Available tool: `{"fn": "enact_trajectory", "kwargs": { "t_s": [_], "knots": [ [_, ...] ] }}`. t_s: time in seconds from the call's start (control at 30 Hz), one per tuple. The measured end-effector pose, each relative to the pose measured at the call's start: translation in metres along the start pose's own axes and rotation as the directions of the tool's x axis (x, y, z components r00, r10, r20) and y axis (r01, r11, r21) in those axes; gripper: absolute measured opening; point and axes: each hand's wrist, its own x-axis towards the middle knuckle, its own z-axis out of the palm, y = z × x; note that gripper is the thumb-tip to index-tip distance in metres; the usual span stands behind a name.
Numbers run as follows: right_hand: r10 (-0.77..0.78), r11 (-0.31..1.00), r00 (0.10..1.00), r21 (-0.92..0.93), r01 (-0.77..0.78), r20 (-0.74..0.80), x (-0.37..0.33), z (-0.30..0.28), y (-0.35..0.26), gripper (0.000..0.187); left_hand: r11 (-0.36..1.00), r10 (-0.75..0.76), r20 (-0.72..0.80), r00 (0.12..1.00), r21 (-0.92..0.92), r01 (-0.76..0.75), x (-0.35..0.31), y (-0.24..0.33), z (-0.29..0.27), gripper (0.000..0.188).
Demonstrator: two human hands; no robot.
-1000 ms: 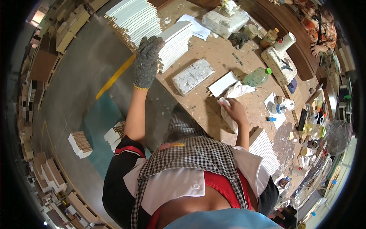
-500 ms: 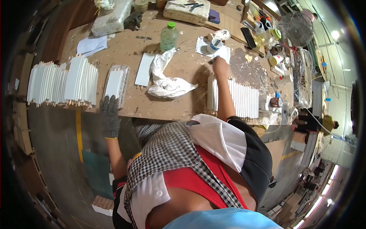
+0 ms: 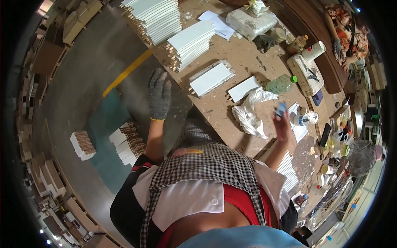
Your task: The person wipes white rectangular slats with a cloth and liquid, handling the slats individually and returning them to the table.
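My left hand point(image 3: 160, 94), in a grey knit glove, is off the table's near edge above the floor, its fingers stretched and nothing in them. My bare right hand point(image 3: 283, 126) is over the table, pinching a small flat blue-grey piece point(image 3: 281, 109) whose kind I cannot make out. Beside that hand lie a crumpled white cloth point(image 3: 250, 118) and a white cup with a blue band point(image 3: 303, 120) on a printed sheet point(image 3: 298, 131). To their left are a white board piece point(image 3: 244, 88) with wooden ends and another white piece point(image 3: 211, 80) on a plastic-wrapped block.
Stacks of white strips stand at the table's left point(image 3: 192, 39) and under my right forearm point(image 3: 287, 170). A green-capped bottle point(image 3: 279, 85) is beyond the cloth. More stacks point(image 3: 129, 142) lie on a teal floor mat point(image 3: 101, 155). Another person point(image 3: 349, 37) is across the table.
The view has turned left. My left hand has left the white piece at the table edge and is over the floor. My right hand has moved from the cup toward the cloth, holding the blue-grey piece.
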Motion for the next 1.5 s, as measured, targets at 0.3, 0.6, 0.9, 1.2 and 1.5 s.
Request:
{"fn": "enact_trajectory", "kwargs": {
  "t_s": [0.3, 0.6, 0.9, 1.2, 1.5],
  "knots": [
    [0.234, 0.909, 0.762, 0.141, -0.391, 0.604, 0.084, 0.201, 0.049, 0.061, 0.999, 0.031, -0.045, 0.998, -0.035, -0.033, 0.009, 0.007, -0.019, 0.027],
    [0.136, 0.982, 0.829, -0.182, -0.043, 0.543, 0.13, 0.304, 0.036, 0.066, 0.99, -0.135, 0.046, 0.99, -0.041, 0.137, 0.09, -0.037, 0.017, 0.061],
    [0.189, 0.732, 0.677, -0.561, 0.386, 0.712, 0.224, 0.425, 0.029, 0.064, 0.78, -0.214, 0.232, 0.949, -0.544, 0.309, 0.113, -0.067, 0.065, 0.084],
    [0.229, 0.244, 0.461, -0.509, 0.825, 0.857, 0.272, 0.471, 0.042, 0.04, 0.621, -0.332, 0.306, 0.892, -0.641, 0.451, 0.114, -0.064, 0.072, 0.074],
    [0.42, 0.055, 0.292, -0.345, 0.937, 0.859, 0.278, 0.475, 0.056, 0.037, 0.611, -0.352, 0.345, 0.87, -0.619, 0.493, 0.107, -0.072, 0.082, 0.082]
  ]
}}
